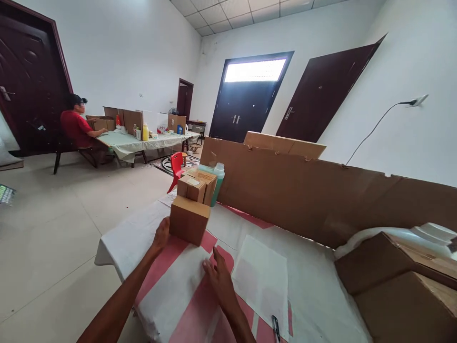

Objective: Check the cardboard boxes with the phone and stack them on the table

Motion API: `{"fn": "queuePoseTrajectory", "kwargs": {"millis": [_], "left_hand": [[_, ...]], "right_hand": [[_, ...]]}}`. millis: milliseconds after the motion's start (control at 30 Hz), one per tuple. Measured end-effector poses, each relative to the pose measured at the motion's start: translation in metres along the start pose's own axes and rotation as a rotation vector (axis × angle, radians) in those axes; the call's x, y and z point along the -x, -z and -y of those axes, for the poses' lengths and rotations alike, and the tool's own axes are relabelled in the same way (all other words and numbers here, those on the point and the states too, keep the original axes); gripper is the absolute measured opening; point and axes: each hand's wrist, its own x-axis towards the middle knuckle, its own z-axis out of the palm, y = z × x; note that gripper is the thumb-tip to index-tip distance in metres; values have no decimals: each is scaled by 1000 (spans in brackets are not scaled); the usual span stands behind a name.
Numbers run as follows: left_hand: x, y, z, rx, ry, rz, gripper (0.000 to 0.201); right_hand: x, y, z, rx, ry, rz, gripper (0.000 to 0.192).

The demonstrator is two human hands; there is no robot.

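Note:
A small closed cardboard box (190, 222) stands on the cloth-covered table, just in front of more small cartons (192, 188). Against its left side is my left hand (163, 234), fingers pointing up along the edge and not wrapped round the box. My right hand (218, 272) is to the lower right of the box, apart from it, with fingers spread and nothing in them. Right of that hand, a thin white sheet (262, 264) lies on the red-and-white cloth (200, 305). A dark pen (275, 327) rests at the sheet's lower edge.
A tall cardboard panel (285, 190) stands along the table's far side. Behind the cartons is a bottle of green liquid (218, 183). Larger boxes (403, 295) occupy the right side. Beyond, a red chair (176, 169) and a seated person (79, 126) at another table.

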Motion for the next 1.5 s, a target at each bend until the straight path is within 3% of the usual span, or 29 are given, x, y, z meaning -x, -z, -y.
{"fn": "queuePoseTrajectory", "kwargs": {"millis": [100, 200, 267, 367, 433, 500, 600, 733, 833, 900, 1033, 1200, 1333, 1500], "left_hand": [[36, -13, 11, -2, -21, 93, 48], [78, -24, 12, -2, -41, 187, 59], [103, -29, 8, 0, -51, 247, 59], [124, -32, 1, -21, -40, 227, 61], [130, -31, -4, -39, -25, 191, 61], [135, -30, -6, -54, -33, 192, 58], [150, -35, 2, -100, -96, 170, 59], [170, -62, 32, -178, -222, 99, 72], [174, -82, 44, -186, -228, 124, 80], [174, -84, 40, -180, -181, 114, 83], [165, -58, 16, -104, -25, 62, 82], [141, -9, -12, 163, 216, 63, 71], [134, 13, -24, 223, 251, 84, 74], [142, 31, -38, 224, 248, 168, 76]], "right_hand": [[-31, -21, -7, -19, -12, -15, 84], [-20, -19, -17, -19, -33, -17, 82], [-1, -9, -20, -19, -37, -34, 77], [14, 14, -24, 4, -83, -203, 72], [6, 33, -27, 17, -124, -325, 79], [-16, 49, -29, -5, -127, -354, 91], [-59, 61, -24, -75, -72, -270, 97], [-97, 56, -9, -132, 17, -63, 80], [-97, 46, -4, -141, 56, 63, 66], [-83, 40, -5, -140, 56, 92, 66], [-34, 41, -1, -118, -8, 86, 72], [28, 45, 31, -22, -23, 51, 71], [58, 43, 46, 13, 40, 45, 59], [68, 48, 50, 36, 111, 66, 58]]}}
